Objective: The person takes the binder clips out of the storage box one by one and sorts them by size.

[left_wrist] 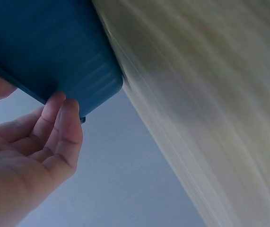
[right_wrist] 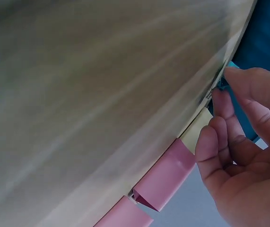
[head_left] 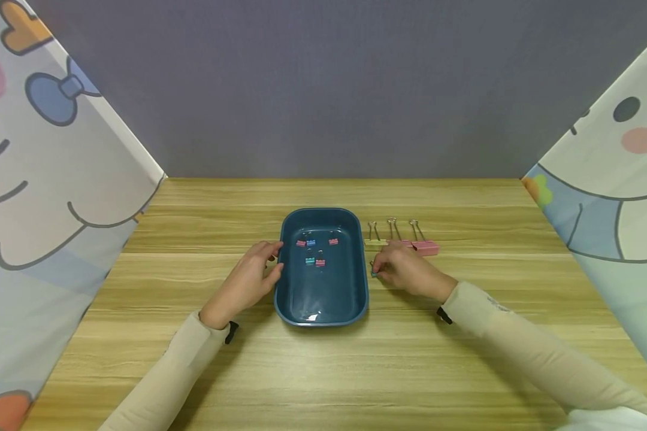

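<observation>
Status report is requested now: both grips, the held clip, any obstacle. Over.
Left grip: touching blue tray at left side. Right grip: pinching small teal clip, just right of tray. Tray wall between it and five clips inside.

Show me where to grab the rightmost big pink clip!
Pinch the rightmost pink clip by its body's right end, probably coming from the right: its wire handles point away, another pink clip sits left, and the right hand crowds the near side.
</observation>
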A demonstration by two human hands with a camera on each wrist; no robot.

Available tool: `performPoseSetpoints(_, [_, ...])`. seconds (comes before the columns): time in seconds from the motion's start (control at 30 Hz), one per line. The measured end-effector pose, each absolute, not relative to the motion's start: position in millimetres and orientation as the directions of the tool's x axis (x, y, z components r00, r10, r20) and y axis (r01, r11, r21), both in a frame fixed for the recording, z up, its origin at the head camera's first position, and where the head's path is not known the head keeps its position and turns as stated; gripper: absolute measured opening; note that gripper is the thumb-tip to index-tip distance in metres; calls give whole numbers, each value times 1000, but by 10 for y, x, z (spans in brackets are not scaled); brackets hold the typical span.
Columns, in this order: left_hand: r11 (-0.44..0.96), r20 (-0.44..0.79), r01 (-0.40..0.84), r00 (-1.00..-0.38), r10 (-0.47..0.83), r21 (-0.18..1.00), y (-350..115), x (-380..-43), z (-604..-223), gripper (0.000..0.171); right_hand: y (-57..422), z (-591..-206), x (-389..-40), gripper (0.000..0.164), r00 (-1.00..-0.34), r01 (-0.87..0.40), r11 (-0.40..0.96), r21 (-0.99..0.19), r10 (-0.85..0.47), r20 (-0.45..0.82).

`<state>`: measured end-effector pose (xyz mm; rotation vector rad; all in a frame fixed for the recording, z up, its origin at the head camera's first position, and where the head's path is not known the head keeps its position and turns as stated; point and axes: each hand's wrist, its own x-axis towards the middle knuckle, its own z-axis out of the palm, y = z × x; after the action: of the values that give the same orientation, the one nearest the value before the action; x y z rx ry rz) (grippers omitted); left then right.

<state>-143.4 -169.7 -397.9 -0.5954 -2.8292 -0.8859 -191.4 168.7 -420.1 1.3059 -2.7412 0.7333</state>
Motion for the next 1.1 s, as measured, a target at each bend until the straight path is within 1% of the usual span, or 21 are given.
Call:
performPoseSetpoints(0.3, [746,234,410,-912,337,525,-1698,-1438,-3986,44,1674,-4214,-1905,18,-667,-717,563,-411,-726,170])
performPoseSetpoints(0.47, [747,225,405,-914,337,527,-1694,-1433,-3980,44,1686,-4200,-1898,17,-661,-719,548,-426,-730,176])
performPoseSetpoints(0.67, [752,220,397,-918,331,526,-1697,-1427,-3969,44,1694,-4083,-1895,15,-650,-735,519,-437,-723,235])
performPoseSetpoints(0.77, [753,218,395,-919,329,526,-1701,-1424,-3969,44,1677,-4026,-1909,16,-640,-750,507,-424,-718,274])
performPoseSetpoints(0.87, [754,214,392,-920,328,527,-1704,-1420,-3973,44,1649,-3969,-1923,13,-626,-768,497,-403,-717,308])
performPoseSetpoints(0.97, [755,214,392,-920,329,525,-1701,-1421,-3977,45,1622,-3914,-1927,9,-626,-772,502,-389,-704,334])
performPoseSetpoints(1.1, [757,222,399,-917,332,517,-1695,-1427,-3982,44,1582,-3839,-1924,6,-637,-765,507,-397,-686,352])
